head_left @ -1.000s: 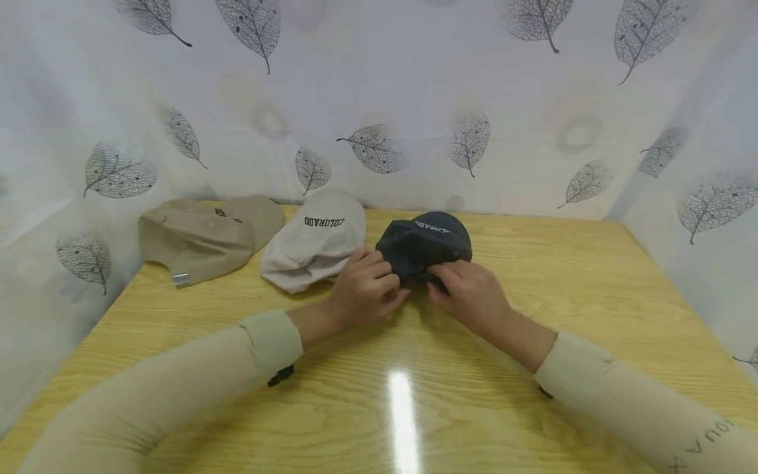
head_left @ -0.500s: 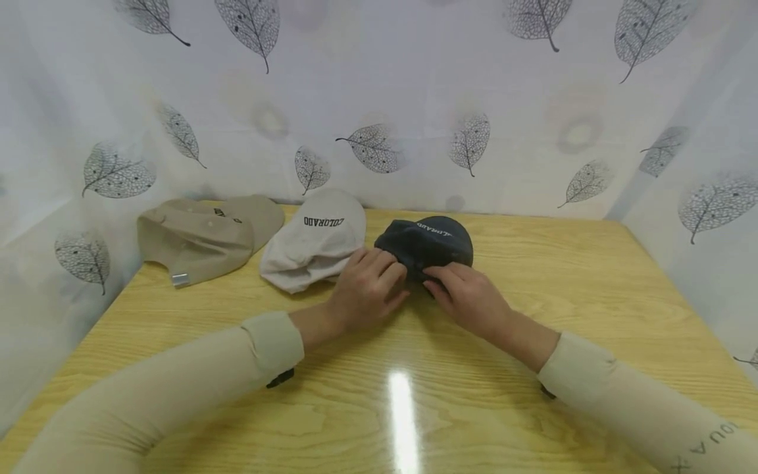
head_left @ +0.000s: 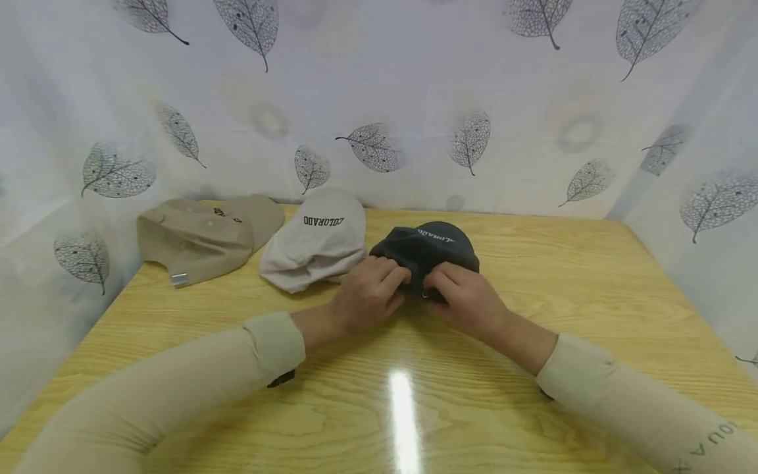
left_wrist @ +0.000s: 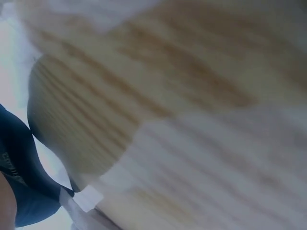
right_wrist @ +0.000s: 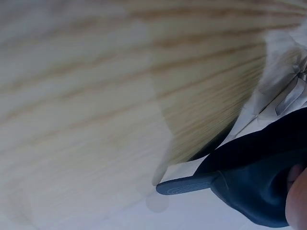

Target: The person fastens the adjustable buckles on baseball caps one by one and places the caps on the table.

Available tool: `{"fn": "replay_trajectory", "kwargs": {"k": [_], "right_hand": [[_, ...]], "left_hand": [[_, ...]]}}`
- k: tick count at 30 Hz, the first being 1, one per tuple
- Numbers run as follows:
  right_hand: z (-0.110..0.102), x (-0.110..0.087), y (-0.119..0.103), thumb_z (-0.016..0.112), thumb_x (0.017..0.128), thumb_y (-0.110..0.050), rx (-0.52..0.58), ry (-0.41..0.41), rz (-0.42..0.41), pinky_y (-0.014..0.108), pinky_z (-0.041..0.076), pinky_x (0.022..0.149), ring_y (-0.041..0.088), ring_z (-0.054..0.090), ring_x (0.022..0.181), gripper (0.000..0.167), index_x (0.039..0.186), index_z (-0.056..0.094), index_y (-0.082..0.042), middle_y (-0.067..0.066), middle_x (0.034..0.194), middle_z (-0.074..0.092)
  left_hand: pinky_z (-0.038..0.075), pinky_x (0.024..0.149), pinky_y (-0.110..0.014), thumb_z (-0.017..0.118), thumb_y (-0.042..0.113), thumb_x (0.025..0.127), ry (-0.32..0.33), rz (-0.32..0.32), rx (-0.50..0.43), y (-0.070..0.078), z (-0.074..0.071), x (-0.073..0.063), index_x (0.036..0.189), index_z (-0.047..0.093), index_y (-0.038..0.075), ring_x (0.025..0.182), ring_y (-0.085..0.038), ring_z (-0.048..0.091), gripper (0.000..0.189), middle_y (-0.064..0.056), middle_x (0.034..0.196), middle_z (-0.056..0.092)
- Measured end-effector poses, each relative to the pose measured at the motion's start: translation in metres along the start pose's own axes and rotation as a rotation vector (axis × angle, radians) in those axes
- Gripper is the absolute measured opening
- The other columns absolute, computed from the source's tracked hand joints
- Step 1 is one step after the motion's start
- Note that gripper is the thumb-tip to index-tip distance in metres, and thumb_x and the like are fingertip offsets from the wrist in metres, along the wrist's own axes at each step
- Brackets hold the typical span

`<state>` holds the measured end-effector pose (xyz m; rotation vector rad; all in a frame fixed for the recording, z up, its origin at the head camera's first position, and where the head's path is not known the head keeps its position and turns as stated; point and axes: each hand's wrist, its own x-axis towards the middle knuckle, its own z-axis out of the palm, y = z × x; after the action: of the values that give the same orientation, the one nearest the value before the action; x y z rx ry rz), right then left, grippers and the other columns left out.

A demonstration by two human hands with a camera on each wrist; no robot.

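The left grip point(head_left: 370, 289) and right grip point(head_left: 468, 293) pinch the dark cap point(head_left: 428, 250); the white cap point(head_left: 316, 240) lies just beside the left grip.

The dark cap point(head_left: 417, 247), creased and pale-lettered, is gripped at its near edge by the left hand point(head_left: 368, 293) and right hand point(head_left: 470, 297), bill pointing away from both.

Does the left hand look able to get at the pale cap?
Probably yes: the left hand is right beside the pale cap, with nothing visible between them, though it would likely first release the dark cap.
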<state>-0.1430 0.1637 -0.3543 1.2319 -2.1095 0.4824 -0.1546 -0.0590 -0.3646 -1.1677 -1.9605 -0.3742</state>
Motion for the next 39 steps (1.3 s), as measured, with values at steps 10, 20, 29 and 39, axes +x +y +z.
{"fn": "replay_trajectory", "kwargs": {"k": [10,20,29,39], "right_hand": [[0.001,-0.002,-0.001,0.085,0.068,0.000,-0.137,-0.035,0.012,0.030,0.049,0.055,0.017,0.053,0.064,0.038,0.091,0.055,-0.004,0.006,0.081,0.053],[-0.003,-0.002,0.006,0.060,0.094,-0.030,-0.047,0.114,-0.075,0.031,0.050,0.055,0.016,0.056,0.069,0.025,0.090,0.064,-0.005,0.003,0.081,0.058],[0.000,-0.006,0.026,0.064,0.091,-0.035,-0.088,0.066,0.138,0.055,0.040,0.085,0.041,0.052,0.107,0.049,0.122,0.057,0.003,0.023,0.119,0.055],[-0.004,-0.015,0.031,0.072,0.088,-0.015,-0.012,-0.002,0.375,0.051,0.038,0.086,0.028,0.059,0.102,0.017,0.104,0.070,-0.009,0.007,0.108,0.068]], "left_hand": [[0.054,0.069,-0.031,0.068,0.006,0.076,-0.066,-0.010,-0.004,0.010,-0.002,0.002,0.114,0.069,0.001,0.078,-0.021,0.064,0.038,-0.012,0.109,0.066],[0.051,0.072,-0.034,0.068,0.010,0.079,-0.215,-0.082,-0.042,0.005,-0.001,-0.001,0.102,0.071,0.008,0.083,-0.020,0.065,0.023,-0.005,0.097,0.067],[0.044,0.062,-0.031,0.069,0.025,0.082,-0.195,-0.013,-0.025,0.003,-0.004,-0.005,0.079,0.067,0.015,0.066,-0.016,0.056,0.010,0.002,0.073,0.062],[0.046,0.066,-0.034,0.071,0.020,0.080,-0.165,0.021,0.008,-0.005,-0.010,-0.013,0.074,0.064,0.013,0.066,-0.018,0.055,0.011,0.001,0.069,0.058]]}}
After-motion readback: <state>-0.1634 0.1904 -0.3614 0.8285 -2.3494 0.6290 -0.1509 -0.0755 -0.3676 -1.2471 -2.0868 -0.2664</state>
